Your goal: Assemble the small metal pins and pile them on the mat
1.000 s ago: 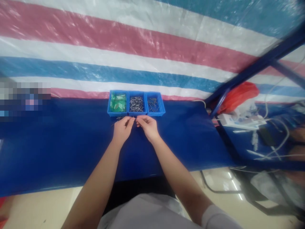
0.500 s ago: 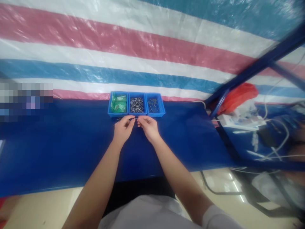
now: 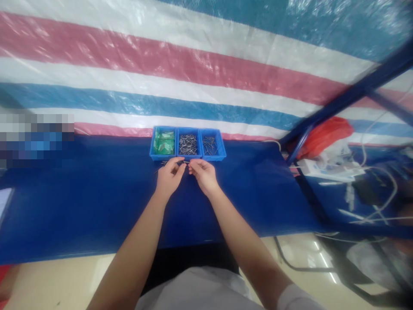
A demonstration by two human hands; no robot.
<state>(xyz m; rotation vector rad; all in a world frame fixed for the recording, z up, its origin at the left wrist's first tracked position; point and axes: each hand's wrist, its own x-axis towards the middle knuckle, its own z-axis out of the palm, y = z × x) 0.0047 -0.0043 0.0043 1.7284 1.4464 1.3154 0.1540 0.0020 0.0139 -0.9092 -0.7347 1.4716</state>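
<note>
My left hand (image 3: 169, 177) and my right hand (image 3: 205, 175) meet just in front of three joined blue bins. Both are closed in a pinch, with a thin metal pin (image 3: 186, 161) spanning the small gap between the fingertips. Its exact kind is too small to make out. Several thin dark pieces (image 3: 164, 163) lie on the table beside and behind my left hand, partly hidden by it. The left bin (image 3: 163, 158) holds green plastic packets, the middle bin (image 3: 189, 158) many short shiny metal pins, and the right bin (image 3: 213, 158) fewer, darker slim metal pieces.
A blue table (image 3: 251, 198) spreads under my arms. Behind it hangs a striped plastic sheet (image 3: 193, 84). To the right, past a blue metal frame (image 3: 343, 97), are a red bag (image 3: 325, 135), a white power strip (image 3: 329, 168) and loose cables. A pale sheet (image 3: 4, 202) lies at the left edge.
The view has shifted a little, so bins and hands appear slightly lower and further right. Both hands keep their pinch on the pin, its angle slightly changed.
</note>
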